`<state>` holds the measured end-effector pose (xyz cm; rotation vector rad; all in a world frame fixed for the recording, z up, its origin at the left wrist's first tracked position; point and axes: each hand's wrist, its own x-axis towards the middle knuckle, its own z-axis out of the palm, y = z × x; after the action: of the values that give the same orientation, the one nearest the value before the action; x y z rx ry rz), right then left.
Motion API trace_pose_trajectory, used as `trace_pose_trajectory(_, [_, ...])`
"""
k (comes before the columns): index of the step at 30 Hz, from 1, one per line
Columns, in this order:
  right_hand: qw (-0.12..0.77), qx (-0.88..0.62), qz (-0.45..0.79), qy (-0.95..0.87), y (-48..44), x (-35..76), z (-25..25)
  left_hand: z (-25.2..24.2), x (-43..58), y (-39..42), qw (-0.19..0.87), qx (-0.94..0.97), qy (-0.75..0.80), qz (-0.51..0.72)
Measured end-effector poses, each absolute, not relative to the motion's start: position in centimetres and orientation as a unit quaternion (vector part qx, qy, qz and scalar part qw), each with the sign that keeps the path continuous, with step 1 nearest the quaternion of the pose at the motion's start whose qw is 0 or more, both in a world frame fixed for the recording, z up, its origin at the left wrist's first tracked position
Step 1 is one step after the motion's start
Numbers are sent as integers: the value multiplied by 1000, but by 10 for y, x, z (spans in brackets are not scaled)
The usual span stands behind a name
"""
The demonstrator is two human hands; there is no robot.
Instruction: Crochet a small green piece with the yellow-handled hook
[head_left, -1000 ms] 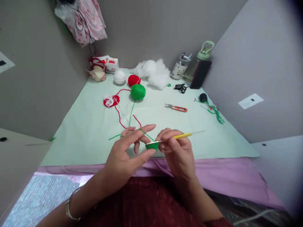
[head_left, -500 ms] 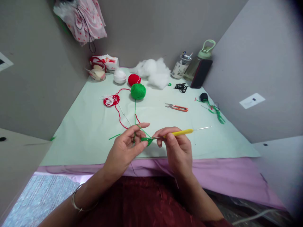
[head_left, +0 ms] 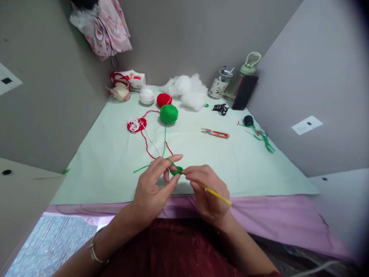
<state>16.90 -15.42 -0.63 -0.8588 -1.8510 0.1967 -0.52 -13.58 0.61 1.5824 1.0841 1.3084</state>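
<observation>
Near the table's front edge, my left hand pinches a small green crochet piece between thumb and fingers, with green yarn running over the raised index finger. My right hand grips a crochet hook with a yellow handle; its handle slants down to the right. The hook's tip meets the green piece, partly hidden by my fingers. From the left hand the yarn leads back to a green yarn ball. A loose green yarn end pokes out left of my hand.
Behind lie a red yarn ball, a white yarn ball and white stuffing. A red and white crochet piece rests left. Orange thread snips, a black claw clip, a phone and a bottle stand or lie right.
My right hand has turned, so the hook's handle has swung from pointing up-right to down-right. Its fingers have come closer to the green piece. The view has shifted slightly.
</observation>
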Motion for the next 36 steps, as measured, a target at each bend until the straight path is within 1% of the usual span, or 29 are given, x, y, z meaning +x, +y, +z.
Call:
trace_pose_trajectory(2, [502, -358, 18, -787, -155, 169, -13, 7, -3, -138, 430, 595, 433, 523])
trace_pose_trajectory(3, [494, -361, -6, -791, -155, 169, -16, 7, -2, -139, 463, 568, 435, 523])
trace_pose_trajectory(6, [483, -380, -48, -788, -158, 170, -22, 8, -1, -140, 629, 441, 398, 502])
trace_pose_trajectory(8, [507, -389, -39, -769, -159, 169, -22, 8, -2, -138, 739, 342, 350, 463])
trace_pose_trajectory(10, [552, -393, 40, -734, -159, 168, -18, 9, -5, -133, 791, 275, 327, 437])
trace_pose_trajectory(14, [644, -389, 256, -607, -156, 165, -10, 10, -11, -126, 781, 270, 335, 453])
trace_pose_trajectory(16, [665, -372, 309, -569, -154, 163, -7, 10, -12, -127, 762, 302, 338, 463])
trace_pose_trajectory(18, [657, -364, 318, -578, -152, 161, -6, 8, -11, -130, 743, 343, 344, 461])
trace_pose_trajectory(21, [626, -370, 288, -623, -151, 159, -5, 4, -8, -132, 708, 396, 361, 459])
trace_pose_trajectory(25, [612, -363, 266, -650, -152, 158, -6, 4, -6, -132, 678, 409, 372, 484])
trace_pose_trajectory(28, [623, -350, 327, -618, -150, 159, -8, 5, -8, -129, 715, 380, 353, 470])
trace_pose_trajectory(31, [653, -326, 441, -523, -145, 162, -9, 6, -12, -126, 782, 343, 307, 421])
trace_pose_trajectory(33, [657, -319, 514, -449, -143, 164, -7, 5, -14, -124, 814, 332, 268, 395])
trace_pose_trajectory(36, [645, -311, 588, -376, -142, 165, -4, 5, -13, -124, 823, 325, 249, 394])
